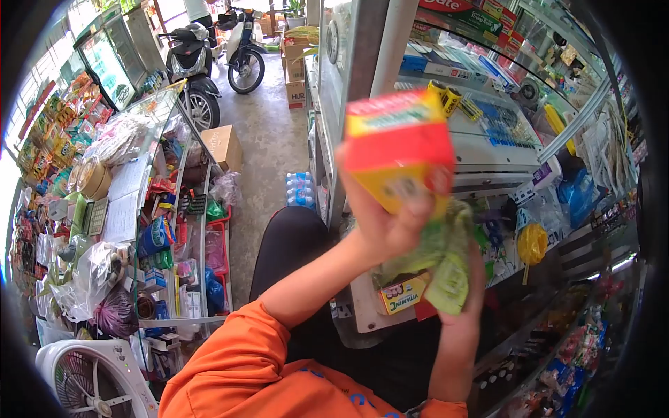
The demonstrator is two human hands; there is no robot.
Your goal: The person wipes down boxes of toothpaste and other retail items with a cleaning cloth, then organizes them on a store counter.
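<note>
Just right of upper centre in the frame, the left hand (383, 226) has its grip wrapped round a blurred red-and-yellow box (401, 150). Below it, the right hand's (470, 299) grip bunches a green cloth (447, 279); whether cloth and box touch, I cannot tell. This looks like wiping the box; the next move calls for a steady left hold and the cloth drawn flat across each face.

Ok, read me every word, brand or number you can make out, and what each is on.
"VITAMIN C": small yellow box
"gate": red carton at the top edge, word cut off
"HUR": cardboard box on the floor
"CON": yellow-and-black pack, rest unclear
Too blurred: red-and-yellow box in the left hand
Too small: notebook, snack packets
</note>
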